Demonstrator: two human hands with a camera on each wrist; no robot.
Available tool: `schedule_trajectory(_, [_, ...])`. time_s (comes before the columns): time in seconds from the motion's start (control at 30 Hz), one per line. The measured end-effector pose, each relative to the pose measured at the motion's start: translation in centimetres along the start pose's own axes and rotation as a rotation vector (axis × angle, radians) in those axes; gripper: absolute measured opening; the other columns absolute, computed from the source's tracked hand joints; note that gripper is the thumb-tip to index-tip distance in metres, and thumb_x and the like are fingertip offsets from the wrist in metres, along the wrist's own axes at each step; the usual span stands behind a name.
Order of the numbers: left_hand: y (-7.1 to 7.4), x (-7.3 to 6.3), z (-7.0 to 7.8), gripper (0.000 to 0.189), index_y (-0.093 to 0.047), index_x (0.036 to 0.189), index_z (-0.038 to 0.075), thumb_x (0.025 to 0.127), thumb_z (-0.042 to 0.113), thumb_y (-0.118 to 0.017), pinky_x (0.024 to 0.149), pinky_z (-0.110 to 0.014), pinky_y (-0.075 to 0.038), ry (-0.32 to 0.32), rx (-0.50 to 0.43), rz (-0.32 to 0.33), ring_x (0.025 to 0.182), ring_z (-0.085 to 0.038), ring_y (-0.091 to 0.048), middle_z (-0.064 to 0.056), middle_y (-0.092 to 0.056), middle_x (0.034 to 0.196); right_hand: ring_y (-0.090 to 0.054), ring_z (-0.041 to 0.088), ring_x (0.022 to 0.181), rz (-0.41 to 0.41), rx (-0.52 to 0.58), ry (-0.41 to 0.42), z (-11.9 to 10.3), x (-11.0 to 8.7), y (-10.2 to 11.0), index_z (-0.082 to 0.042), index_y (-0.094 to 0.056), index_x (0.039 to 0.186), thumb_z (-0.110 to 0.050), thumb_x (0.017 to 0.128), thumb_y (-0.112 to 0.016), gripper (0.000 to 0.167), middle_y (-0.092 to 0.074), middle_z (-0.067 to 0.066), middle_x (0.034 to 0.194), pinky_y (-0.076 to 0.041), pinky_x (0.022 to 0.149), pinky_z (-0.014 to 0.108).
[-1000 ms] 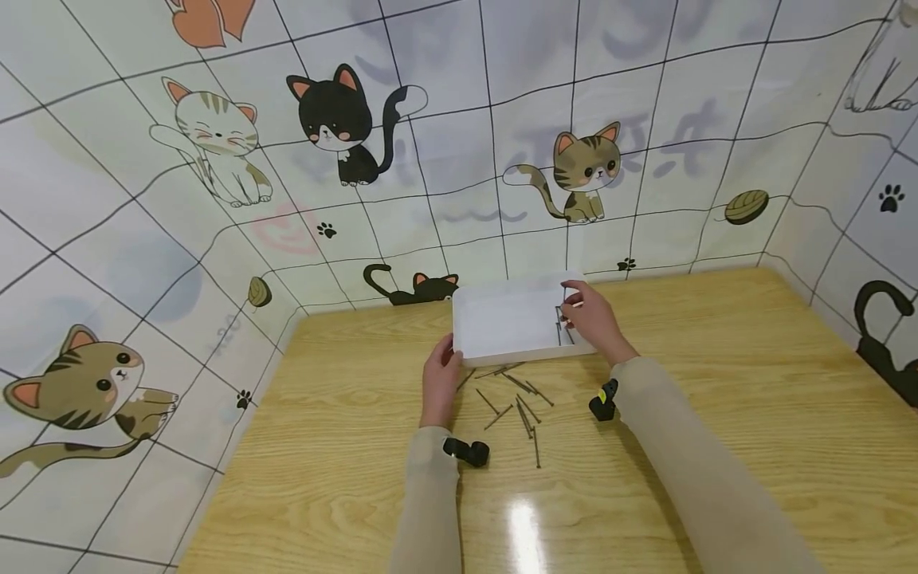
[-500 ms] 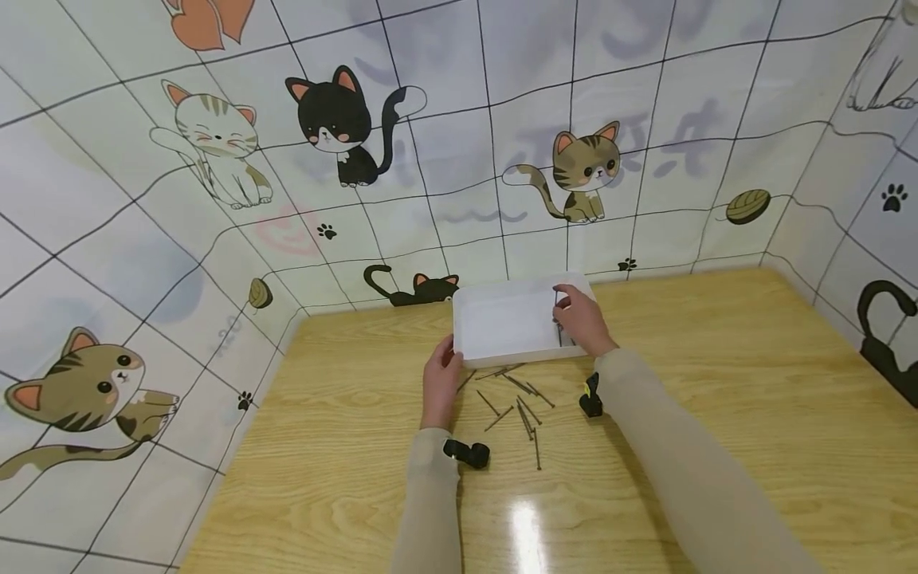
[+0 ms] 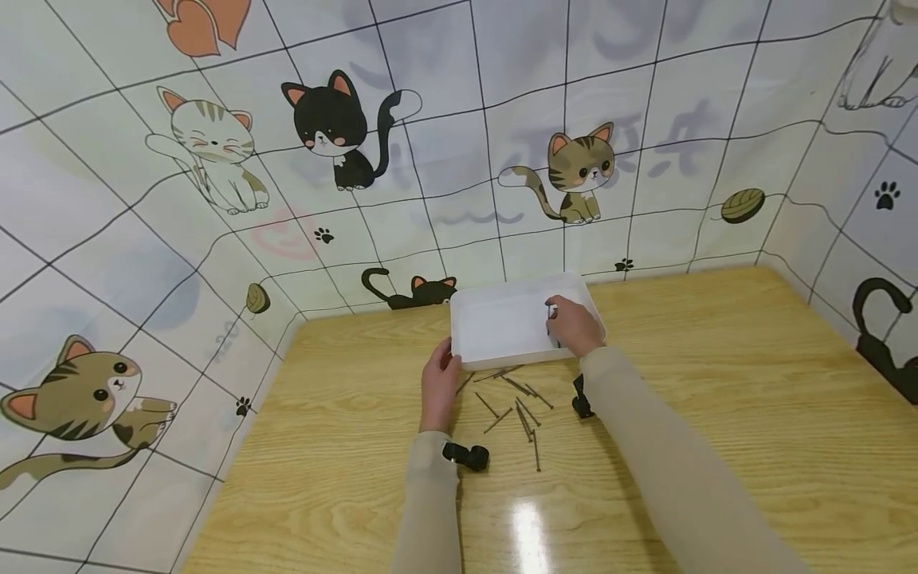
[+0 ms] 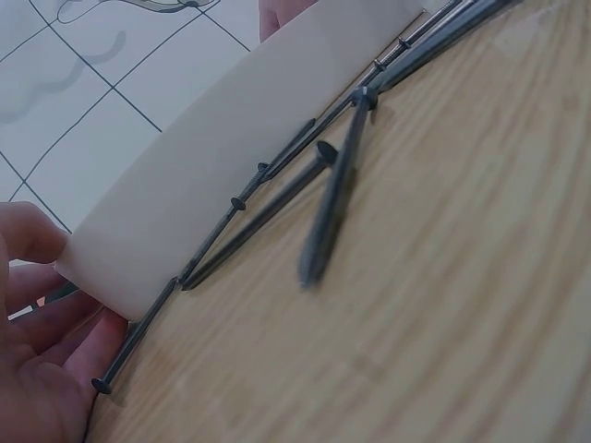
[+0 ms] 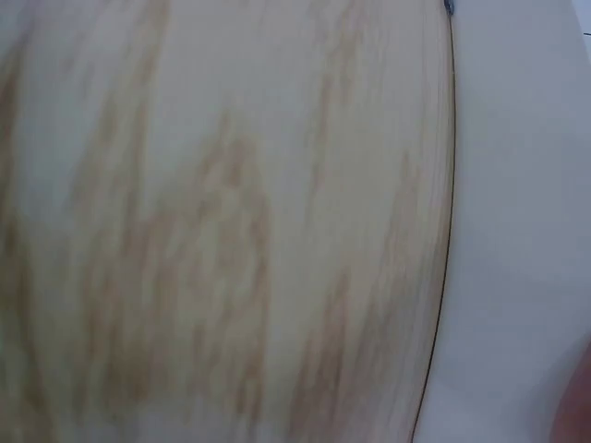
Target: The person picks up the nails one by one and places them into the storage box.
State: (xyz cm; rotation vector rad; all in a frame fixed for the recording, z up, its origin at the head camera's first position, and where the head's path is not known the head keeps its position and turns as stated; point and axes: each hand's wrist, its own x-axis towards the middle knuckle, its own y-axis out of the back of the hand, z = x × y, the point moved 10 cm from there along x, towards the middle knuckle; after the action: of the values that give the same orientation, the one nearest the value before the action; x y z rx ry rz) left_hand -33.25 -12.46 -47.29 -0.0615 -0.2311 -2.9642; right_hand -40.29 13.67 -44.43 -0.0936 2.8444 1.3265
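A shallow white tray (image 3: 502,319) stands at the back of the table, its long side facing me. My left hand (image 3: 440,387) grips its near left corner, thumb at the rim and fingers around the side, as the left wrist view also shows. Over the tray's right part, my right hand (image 3: 576,325) pinches a dark nail (image 3: 551,312) between thumb and fingers. Other nails lying beneath that hand are mostly hidden. On the table before the tray lie several loose nails (image 3: 537,451), some right along the tray's front wall in the left wrist view.
The wooden table (image 3: 344,446) meets a wall covering (image 3: 459,159) printed with cats behind the tray and at both sides. Each wrist carries a small black camera (image 3: 466,456). In the right wrist view, the tray wall (image 5: 517,185) runs beside bare tabletop.
My right hand has moved left and a little toward me inside the tray, the nail between its fingers. The left hand stays at the tray corner, and the loose nails have not moved.
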Motion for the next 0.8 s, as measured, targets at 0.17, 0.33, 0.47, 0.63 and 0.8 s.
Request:
schedule_trajectory(0.17, [0.08, 0.03, -0.09, 0.042, -0.045, 0.132, 0.016, 0.091, 0.021, -0.049, 0.093, -0.036, -0.037, -0.002, 0.019, 0.007, 0.113, -0.015, -0.045, -0.001, -0.049, 0.126, -0.055, 0.020, 0.071, -0.006, -0.023, -0.009, 0.08, -0.04, -0.17, -0.006, -0.046, 0.126, -0.013, 0.088, -0.048, 0.039, -0.061, 0.010, 0.097, -0.042, 0.056, 0.032])
schedule_trajectory(0.33, [0.22, 0.09, -0.26, 0.043, -0.044, 0.132, 0.015, 0.091, 0.021, -0.049, 0.094, -0.035, -0.037, 0.001, 0.000, 0.017, 0.114, -0.015, -0.045, -0.001, -0.049, 0.127, -0.056, 0.021, 0.078, -0.044, -0.032, -0.008, -0.15, -0.07, -0.57, -0.005, -0.045, 0.128, -0.013, 0.087, -0.049, 0.042, -0.060, 0.011, 0.105, -0.043, 0.060, 0.034])
schedule_trajectory(0.47, [0.24, 0.06, -0.18, 0.043, -0.044, 0.133, 0.014, 0.090, 0.022, -0.049, 0.093, -0.035, -0.036, 0.000, -0.004, 0.018, 0.114, -0.014, -0.045, -0.001, -0.049, 0.127, -0.056, 0.022, 0.081, -0.051, -0.035, -0.020, -0.23, -0.15, -0.62, -0.005, -0.044, 0.128, -0.012, 0.087, -0.048, 0.042, -0.059, 0.012, 0.105, -0.043, 0.063, 0.036])
schedule_trajectory(0.63, [0.16, -0.01, -0.07, 0.043, -0.044, 0.133, 0.014, 0.091, 0.021, -0.049, 0.094, -0.036, -0.036, -0.002, 0.001, 0.012, 0.114, -0.015, -0.045, -0.002, -0.049, 0.127, -0.056, 0.023, 0.082, -0.074, -0.043, -0.041, -0.11, -0.22, -0.71, -0.004, -0.042, 0.130, -0.013, 0.087, -0.048, 0.044, -0.058, 0.012, 0.105, -0.043, 0.064, 0.037])
schedule_trajectory(0.8, [0.25, -0.01, -0.11, 0.042, -0.045, 0.132, 0.014, 0.091, 0.021, -0.049, 0.094, -0.035, -0.036, -0.001, 0.005, 0.019, 0.114, -0.015, -0.045, 0.000, -0.050, 0.126, -0.056, 0.023, 0.083, -0.082, -0.064, -0.036, -0.19, -0.20, -0.70, -0.002, -0.042, 0.129, -0.014, 0.087, -0.049, 0.044, -0.059, 0.013, 0.106, -0.044, 0.066, 0.037])
